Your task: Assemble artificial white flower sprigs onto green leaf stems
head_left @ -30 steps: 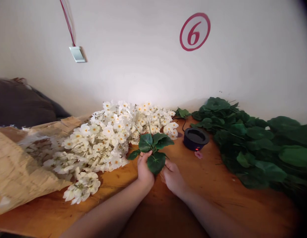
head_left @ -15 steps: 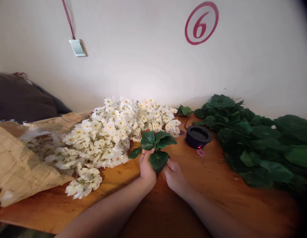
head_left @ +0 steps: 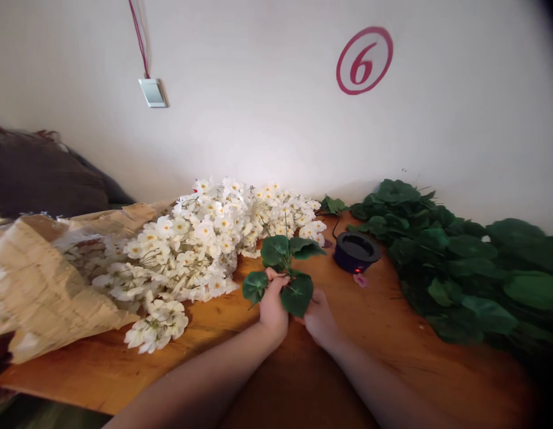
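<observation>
A small sprig of green artificial leaves (head_left: 283,268) stands upright between my hands over the wooden table (head_left: 384,333). My left hand (head_left: 273,305) is closed round its stem just below the leaves. My right hand (head_left: 320,319) is also closed at the sprig's base, partly hidden behind a large leaf. A big heap of white artificial flowers (head_left: 209,238) lies just to the left of the sprig.
Crumpled brown paper (head_left: 44,286) lies under the flowers at the left. A small black round device (head_left: 356,250) with a red light sits right of the sprig, a pink petal beside it. A pile of green leaf stems (head_left: 459,262) fills the right side along the wall.
The sprig and both hands have shifted slightly right and nearer in the view as the camera moved. The lower left leaf now hangs beside my left hand. The grip is unchanged.
</observation>
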A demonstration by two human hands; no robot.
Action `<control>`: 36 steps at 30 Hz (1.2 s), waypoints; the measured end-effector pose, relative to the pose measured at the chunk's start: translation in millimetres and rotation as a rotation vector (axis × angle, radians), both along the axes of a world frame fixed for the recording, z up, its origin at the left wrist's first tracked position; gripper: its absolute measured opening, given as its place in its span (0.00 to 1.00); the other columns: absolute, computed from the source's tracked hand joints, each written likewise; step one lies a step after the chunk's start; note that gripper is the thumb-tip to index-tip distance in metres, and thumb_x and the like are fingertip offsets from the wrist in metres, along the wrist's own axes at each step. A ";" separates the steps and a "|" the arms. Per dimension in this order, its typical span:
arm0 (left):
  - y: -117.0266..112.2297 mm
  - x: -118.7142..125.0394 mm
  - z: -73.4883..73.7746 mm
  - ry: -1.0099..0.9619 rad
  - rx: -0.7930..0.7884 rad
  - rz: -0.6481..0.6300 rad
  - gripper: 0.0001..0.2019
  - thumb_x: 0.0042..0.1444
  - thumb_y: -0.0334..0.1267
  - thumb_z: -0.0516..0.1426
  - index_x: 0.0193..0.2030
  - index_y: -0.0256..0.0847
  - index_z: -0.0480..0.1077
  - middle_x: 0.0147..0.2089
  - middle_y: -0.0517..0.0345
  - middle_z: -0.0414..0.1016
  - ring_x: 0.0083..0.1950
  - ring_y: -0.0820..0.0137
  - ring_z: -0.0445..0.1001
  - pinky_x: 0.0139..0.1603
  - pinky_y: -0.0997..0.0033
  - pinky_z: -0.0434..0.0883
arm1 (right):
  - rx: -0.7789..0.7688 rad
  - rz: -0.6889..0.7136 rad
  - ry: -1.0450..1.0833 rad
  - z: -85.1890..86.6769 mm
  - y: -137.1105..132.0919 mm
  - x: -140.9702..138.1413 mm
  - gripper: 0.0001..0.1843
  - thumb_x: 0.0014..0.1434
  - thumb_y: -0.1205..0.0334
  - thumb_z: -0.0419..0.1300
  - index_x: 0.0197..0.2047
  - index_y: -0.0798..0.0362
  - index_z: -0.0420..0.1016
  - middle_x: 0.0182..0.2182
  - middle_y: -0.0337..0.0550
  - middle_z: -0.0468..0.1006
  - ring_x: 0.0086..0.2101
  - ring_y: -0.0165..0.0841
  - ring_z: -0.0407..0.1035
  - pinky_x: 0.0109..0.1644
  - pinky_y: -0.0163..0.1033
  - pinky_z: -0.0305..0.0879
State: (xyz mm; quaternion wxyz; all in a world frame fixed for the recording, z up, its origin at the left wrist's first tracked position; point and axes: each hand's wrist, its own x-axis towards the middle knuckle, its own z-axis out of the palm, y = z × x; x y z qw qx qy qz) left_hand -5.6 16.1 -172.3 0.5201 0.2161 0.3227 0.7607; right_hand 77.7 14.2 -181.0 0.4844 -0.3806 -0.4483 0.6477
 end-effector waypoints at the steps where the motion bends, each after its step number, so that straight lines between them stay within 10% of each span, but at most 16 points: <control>1: 1.3 -0.7 0.8 -0.014 0.006 0.005 0.14 0.44 0.33 0.62 0.21 0.41 0.58 0.23 0.68 0.60 0.27 0.77 0.62 0.34 0.77 0.65 | -0.007 -0.005 0.003 -0.9 0.4 -0.5 0.14 0.47 0.56 0.64 0.22 0.50 0.63 0.13 0.29 0.55 0.16 0.24 0.48 0.18 0.33 0.43; 9: 9.1 -11.8 15.7 -0.234 -0.129 -0.078 0.13 0.43 0.40 0.67 0.26 0.39 0.67 0.26 0.65 0.67 0.28 0.76 0.68 0.34 0.76 0.67 | -0.036 0.006 0.085 -4.4 -0.3 -1.1 0.17 0.53 0.48 0.62 0.26 0.49 0.62 0.12 0.25 0.50 0.13 0.22 0.42 0.16 0.31 0.39; 25: 0.2 -8.5 10.9 0.248 0.018 0.033 0.09 0.48 0.38 0.63 0.37 0.41 0.76 0.39 0.57 0.75 0.43 0.67 0.72 0.47 0.70 0.67 | 0.081 -0.144 0.128 -2.2 1.5 4.6 0.09 0.54 0.59 0.58 0.25 0.49 0.64 0.15 0.30 0.57 0.16 0.26 0.49 0.18 0.33 0.48; 36: -5.9 -5.1 19.0 0.165 -0.063 0.019 0.07 0.45 0.39 0.66 0.31 0.42 0.75 0.29 0.59 0.73 0.29 0.69 0.69 0.35 0.71 0.67 | 0.201 -0.245 0.021 -4.9 -1.3 10.3 0.07 0.50 0.64 0.58 0.23 0.48 0.64 0.20 0.35 0.61 0.23 0.30 0.53 0.27 0.37 0.53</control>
